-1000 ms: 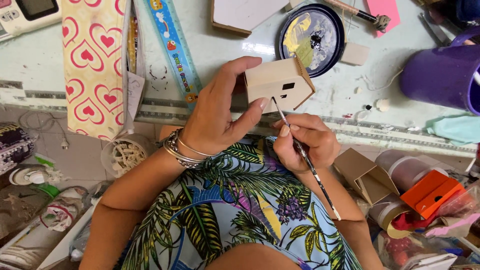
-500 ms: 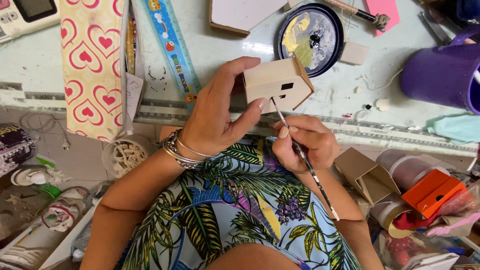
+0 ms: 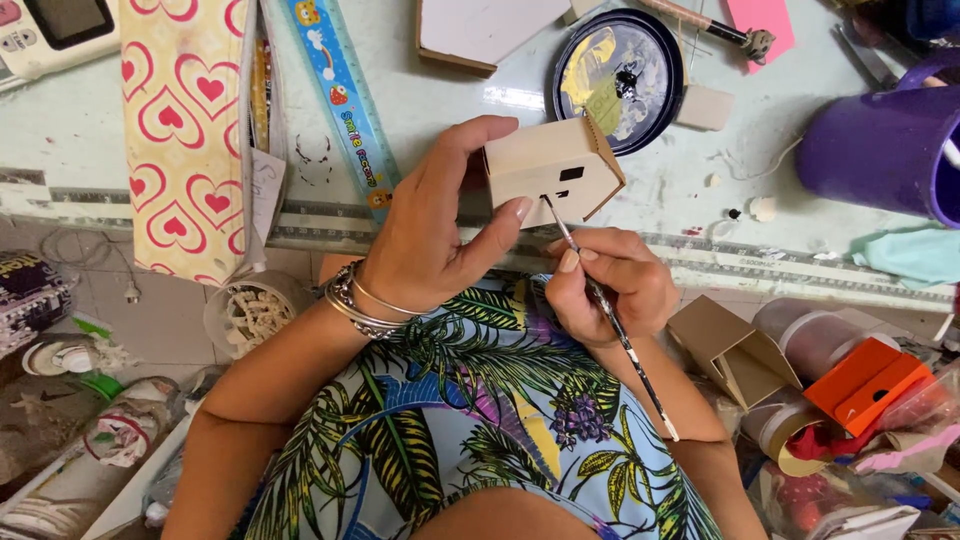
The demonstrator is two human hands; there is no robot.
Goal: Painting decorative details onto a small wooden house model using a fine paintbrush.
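From the head view, the pale green worktable (image 3: 440,110) is crowded: a round paint palette (image 3: 618,78), a purple cup (image 3: 880,150), a patterned ruler (image 3: 340,100) and heart-print paper (image 3: 185,130). My left hand (image 3: 430,240) holds the small cardboard house (image 3: 553,168) above the table edge, thumb under its base, fingers curled over the top. It looks light, thin-walled and easy to crush, so a loose hold at the corners suits it. My right hand (image 3: 605,285) pinches a fine paintbrush (image 3: 608,315), its tip touching the house's front wall.

Pale, paint-stained worktable (image 3: 450,110), cluttered floor (image 3: 160,320)
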